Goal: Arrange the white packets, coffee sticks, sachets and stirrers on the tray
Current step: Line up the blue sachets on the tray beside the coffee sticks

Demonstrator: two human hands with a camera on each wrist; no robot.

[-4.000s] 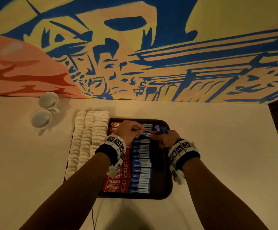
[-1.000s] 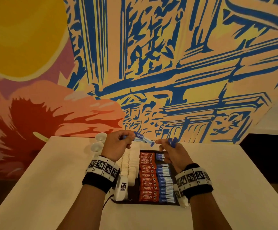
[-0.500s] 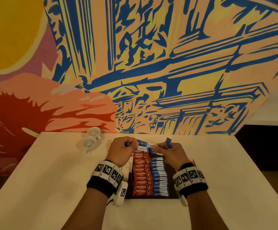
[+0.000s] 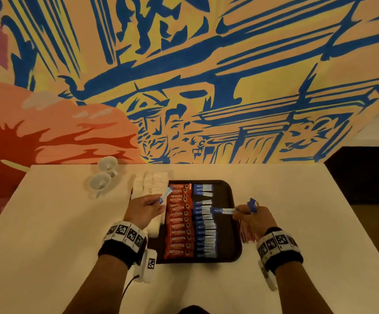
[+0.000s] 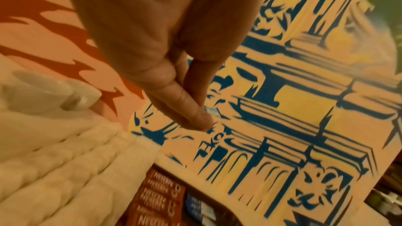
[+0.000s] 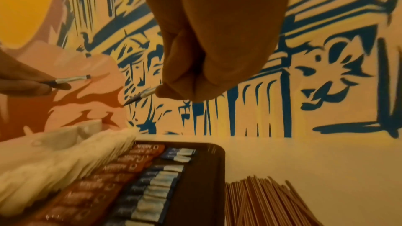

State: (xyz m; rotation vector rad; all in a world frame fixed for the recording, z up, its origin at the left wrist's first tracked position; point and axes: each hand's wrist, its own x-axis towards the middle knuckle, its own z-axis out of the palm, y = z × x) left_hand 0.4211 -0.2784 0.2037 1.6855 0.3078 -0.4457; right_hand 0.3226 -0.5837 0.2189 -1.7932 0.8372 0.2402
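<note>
- The left hand [image 4: 143,209] is pinching one blue-and-white sachet [image 4: 165,195] between thumb and fingertips, holding it in the air above the seam between the white packets [image 4: 148,186] and the coffee sticks [image 4: 179,219].
- The right hand [image 4: 254,219] is pinching a second sachet [image 4: 221,210] by one end; this one is lying level above the right part of the tray [image 4: 233,223]. More blue sachets [image 4: 251,205] are sticking up from the same curled fingers.
- The dark tray is sitting on the pale table [image 4: 48,223], in front of the person.
- The red coffee sticks are lying in one column down the tray.
- A column of blue sachets [image 4: 204,232] is lying just right of the coffee sticks, with a gap near its far end.
- The white packets are lying in rows along the tray's left side; whether they are all resting on the tray cannot be told.
- The thin reddish stirrers [image 6: 267,202] are lying in a bundle on the table, just beside the tray's right edge.
- Two white cups [image 4: 103,175] are standing on the table near the wall, left of the packets.
- A painted mural [image 4: 206,75] is covering the wall behind the table.
</note>
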